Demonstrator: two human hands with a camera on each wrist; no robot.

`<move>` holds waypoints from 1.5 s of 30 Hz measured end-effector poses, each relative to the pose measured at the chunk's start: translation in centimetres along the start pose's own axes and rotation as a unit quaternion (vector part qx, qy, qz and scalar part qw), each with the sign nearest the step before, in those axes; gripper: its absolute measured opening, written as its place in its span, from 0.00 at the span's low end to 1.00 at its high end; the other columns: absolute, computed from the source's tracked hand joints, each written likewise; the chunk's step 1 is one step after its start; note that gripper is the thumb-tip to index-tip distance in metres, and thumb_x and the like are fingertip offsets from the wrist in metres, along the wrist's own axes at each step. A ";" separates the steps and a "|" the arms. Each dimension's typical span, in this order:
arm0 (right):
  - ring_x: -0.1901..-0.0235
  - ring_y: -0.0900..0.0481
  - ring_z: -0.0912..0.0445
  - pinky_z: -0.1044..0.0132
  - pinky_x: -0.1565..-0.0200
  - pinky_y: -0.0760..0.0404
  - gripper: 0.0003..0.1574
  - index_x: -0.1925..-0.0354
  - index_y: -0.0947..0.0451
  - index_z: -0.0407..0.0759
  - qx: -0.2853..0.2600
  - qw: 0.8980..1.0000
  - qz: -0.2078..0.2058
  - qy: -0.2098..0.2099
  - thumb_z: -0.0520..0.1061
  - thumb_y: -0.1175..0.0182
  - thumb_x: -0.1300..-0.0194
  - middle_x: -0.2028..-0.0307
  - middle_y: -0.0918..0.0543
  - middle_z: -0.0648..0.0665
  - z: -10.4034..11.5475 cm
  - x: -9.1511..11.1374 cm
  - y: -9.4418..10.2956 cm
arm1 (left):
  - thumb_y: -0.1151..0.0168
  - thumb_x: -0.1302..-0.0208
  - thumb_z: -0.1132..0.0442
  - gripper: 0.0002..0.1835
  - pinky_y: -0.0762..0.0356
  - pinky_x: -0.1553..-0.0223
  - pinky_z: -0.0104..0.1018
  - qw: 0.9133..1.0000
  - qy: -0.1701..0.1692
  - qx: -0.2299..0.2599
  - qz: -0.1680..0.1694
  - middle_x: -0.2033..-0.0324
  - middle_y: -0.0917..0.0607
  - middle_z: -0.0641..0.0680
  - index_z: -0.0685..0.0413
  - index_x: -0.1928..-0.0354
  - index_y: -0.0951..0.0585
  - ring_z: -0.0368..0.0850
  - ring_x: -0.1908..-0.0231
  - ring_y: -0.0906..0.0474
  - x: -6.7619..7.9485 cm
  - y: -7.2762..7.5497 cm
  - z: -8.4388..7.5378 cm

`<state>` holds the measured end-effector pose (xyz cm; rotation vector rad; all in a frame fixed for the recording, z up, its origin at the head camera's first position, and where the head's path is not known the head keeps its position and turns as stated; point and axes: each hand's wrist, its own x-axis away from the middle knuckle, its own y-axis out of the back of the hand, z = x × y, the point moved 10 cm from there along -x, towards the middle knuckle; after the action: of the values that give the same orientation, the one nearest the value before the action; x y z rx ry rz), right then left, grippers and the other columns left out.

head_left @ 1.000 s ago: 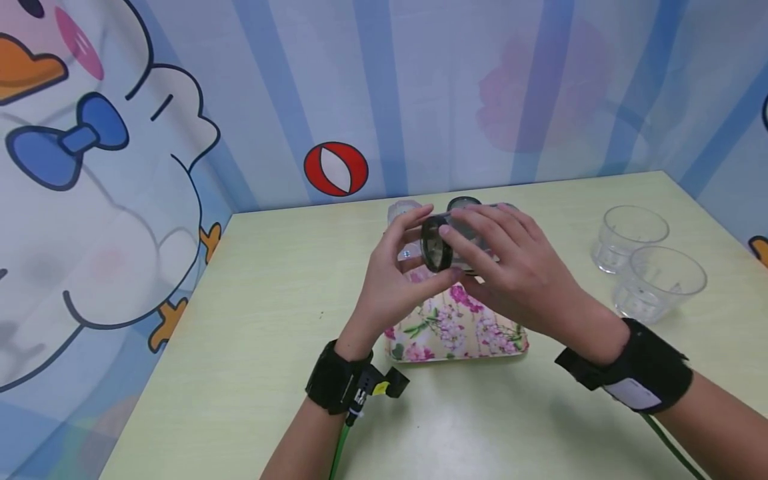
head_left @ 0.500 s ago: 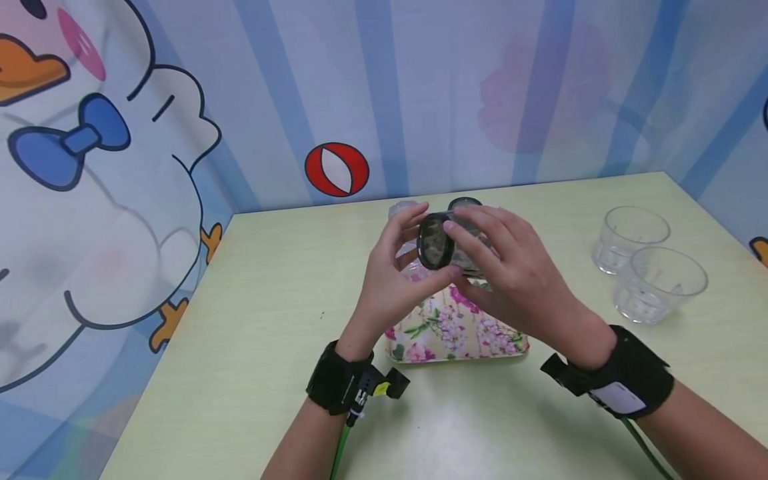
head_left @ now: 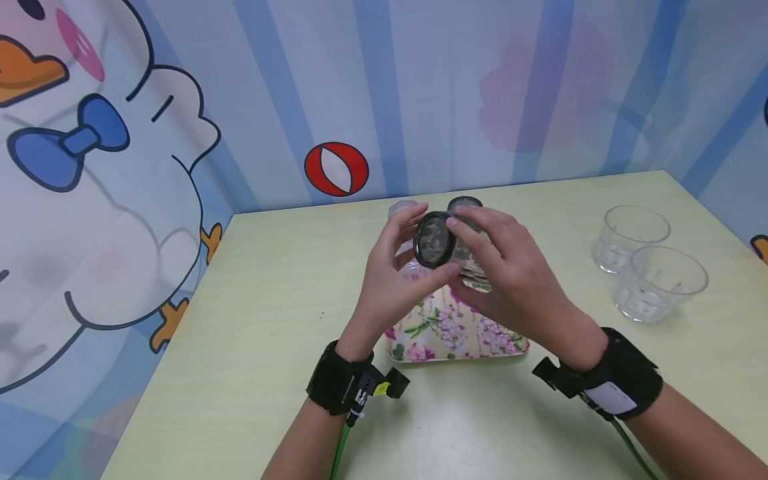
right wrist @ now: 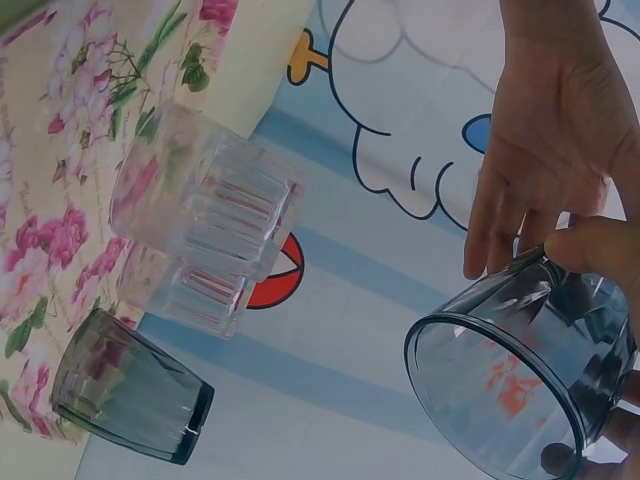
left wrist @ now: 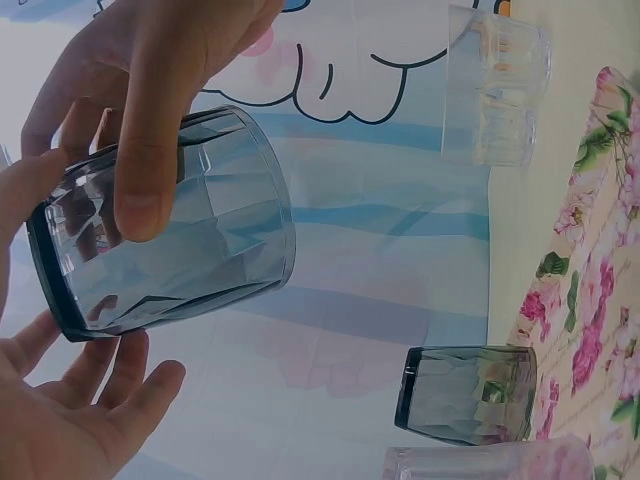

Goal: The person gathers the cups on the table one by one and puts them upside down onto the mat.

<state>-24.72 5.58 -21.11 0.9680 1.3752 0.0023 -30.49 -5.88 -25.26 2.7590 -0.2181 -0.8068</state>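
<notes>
Presently, in the head view, you have the faceted grey tumbler (head_left: 433, 240) in the air above the flower-print tray (head_left: 447, 337), tilted, with its thick base turned toward you. Your right hand (head_left: 516, 273) grasps its wall; your left hand (head_left: 390, 277) holds loosely round the base end. At your right, a front clear tumbler (head_left: 657, 290) and a rear clear tumbler (head_left: 624, 235) stand upright on the worktop (head_left: 270, 307), well apart from your hands.

In the left wrist view, your right thumb lies across the facets, while your left fingers are spread rather widely near the base. Here I see the main risk: the glass looks smooth, so if the right hand loosens before the left is firm, it may slip and drop.

In the right wrist view, the mouth points obliquely downward. A second grey tumbler (right wrist: 135, 385), a nearer ridged tumbler (right wrist: 215, 190) and a farther ridged tumbler (right wrist: 195, 295) seem to stand base-up on the tray. They would obstruct a straight lowering there, and a low, careless turn could knock one over.
</notes>
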 end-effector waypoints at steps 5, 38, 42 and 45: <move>0.43 0.28 0.38 0.46 0.42 0.23 0.48 0.39 0.32 0.31 -0.008 1.000 -0.006 -0.009 0.42 0.23 0.58 0.43 0.27 0.29 0.0 0.1 0.0 | 0.31 0.47 0.66 0.40 0.25 0.37 0.45 1.000 -0.002 0.000 -0.002 0.36 0.29 0.53 0.50 0.32 0.37 0.48 0.37 0.29 0.0 0.0 -0.1; 0.42 0.28 0.41 0.52 0.44 0.23 0.43 0.38 0.35 0.30 -0.076 0.992 -0.035 -0.092 0.52 0.33 0.44 0.43 0.27 0.30 -1.8 1.2 -0.3 | 0.32 0.45 0.44 0.41 0.25 0.36 0.43 1.000 -0.016 0.001 0.000 0.38 0.27 0.54 0.47 0.32 0.37 0.47 0.39 0.28 0.0 -0.1 0.0; 0.42 0.27 0.41 0.54 0.41 0.25 0.44 0.37 0.35 0.30 -0.086 0.990 -0.041 -0.103 0.56 0.37 0.40 0.43 0.26 0.31 -2.1 1.2 -0.4 | 0.32 0.44 0.45 0.41 0.26 0.36 0.44 1.000 -0.013 0.006 -0.003 0.37 0.28 0.55 0.47 0.31 0.38 0.48 0.38 0.29 -0.1 0.0 0.2; 0.42 0.27 0.41 0.55 0.40 0.25 0.44 0.37 0.35 0.30 -0.094 0.989 -0.052 -0.102 0.60 0.41 0.38 0.44 0.25 0.31 -2.2 1.2 -0.5 | 0.34 0.45 0.40 0.44 0.26 0.36 0.45 1.000 -0.013 0.014 -0.008 0.37 0.28 0.56 0.47 0.30 0.40 0.49 0.37 0.29 -0.1 0.1 0.3</move>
<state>-26.46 7.18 -22.12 0.7176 1.2106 -0.0430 -30.71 -6.06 -25.39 2.7807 -0.2134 -0.8506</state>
